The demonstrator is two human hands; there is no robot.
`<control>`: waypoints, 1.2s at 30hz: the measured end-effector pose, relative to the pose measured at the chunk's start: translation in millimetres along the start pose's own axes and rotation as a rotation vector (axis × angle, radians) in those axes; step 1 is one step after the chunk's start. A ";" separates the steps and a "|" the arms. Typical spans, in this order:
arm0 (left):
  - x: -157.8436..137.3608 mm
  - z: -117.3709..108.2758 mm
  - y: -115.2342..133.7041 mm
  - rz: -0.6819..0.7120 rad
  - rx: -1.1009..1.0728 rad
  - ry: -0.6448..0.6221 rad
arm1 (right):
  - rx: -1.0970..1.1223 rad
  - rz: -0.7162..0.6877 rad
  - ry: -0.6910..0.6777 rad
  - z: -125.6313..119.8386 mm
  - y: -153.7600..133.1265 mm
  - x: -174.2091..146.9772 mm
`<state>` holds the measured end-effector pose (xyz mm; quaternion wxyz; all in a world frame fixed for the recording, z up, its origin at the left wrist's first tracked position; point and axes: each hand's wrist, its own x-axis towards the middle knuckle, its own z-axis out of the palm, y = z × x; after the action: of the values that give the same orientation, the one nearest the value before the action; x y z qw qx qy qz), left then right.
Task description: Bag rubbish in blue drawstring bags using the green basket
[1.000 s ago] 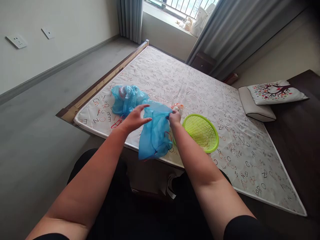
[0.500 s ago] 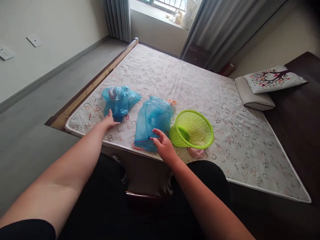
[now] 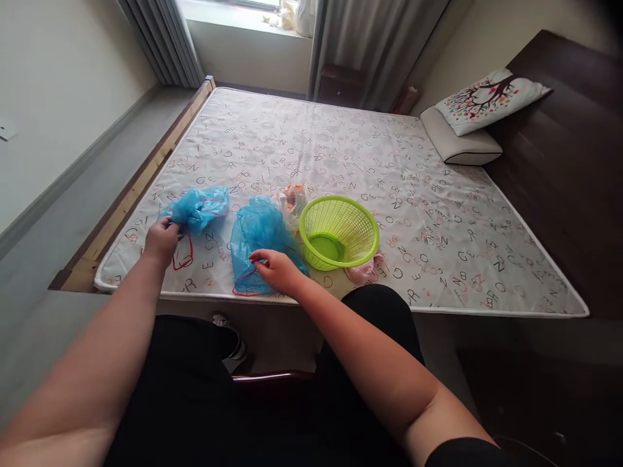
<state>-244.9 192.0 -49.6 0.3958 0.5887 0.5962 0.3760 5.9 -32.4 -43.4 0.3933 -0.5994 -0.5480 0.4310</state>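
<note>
My left hand [image 3: 162, 240] is closed on the near edge of a crumpled blue plastic bag [image 3: 197, 206] with red drawstring, towards the left of the mattress. A second, larger blue plastic bag [image 3: 260, 230] lies in the middle, its red-edged mouth facing me. Over that bag hovers my right hand [image 3: 276, 269], fingers loosely bent and slightly apart, with nothing visible in them. Just right of it stands a light green plastic basket [image 3: 341, 230], tilted towards me. Behind the larger bag sits a white and orange plastic bag [image 3: 293, 204].
A pink cloth [image 3: 364, 271] lies partly under the basket. All of this rests on a letter-patterned mattress [image 3: 272, 143] with a wooden frame [image 3: 141, 181] at its left. At the far right, a tree-print pillow [image 3: 494, 100] leans near the dark headboard [image 3: 555, 136].
My left hand has gone from spread beside the left blue bag to gripping it, and that bag has shifted and bunched up. My right hand's fingers have bent. The view has turned right.
</note>
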 end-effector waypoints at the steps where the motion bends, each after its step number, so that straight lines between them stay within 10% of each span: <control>1: -7.1 -2.4 6.7 -0.033 -0.038 -0.002 | 0.010 0.000 0.014 -1.7 -0.9 2.2; 10: -92.7 11.1 38.4 -0.177 -0.355 -0.184 | 0.257 0.161 0.046 7.7 -0.7 11.2; 18: -111.8 40.9 43.6 -0.144 -0.160 -0.690 | 0.670 0.272 0.082 11.3 7.7 10.6; 26: -109.3 58.7 44.1 0.076 -0.054 -0.385 | 0.456 0.057 0.327 -4.0 12.7 11.9; 31: -116.2 71.6 52.3 0.070 -0.219 -0.482 | 0.335 -0.062 0.293 -8.6 -1.1 9.3; 36: -101.2 68.0 46.7 -0.021 -0.436 -0.288 | 0.185 0.029 0.383 -19.5 1.8 12.2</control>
<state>-164.5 90.7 -31.4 0.5981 0.5306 0.4446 0.4039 25.3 -20.4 -40.0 0.5372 -0.6397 -0.4126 0.3633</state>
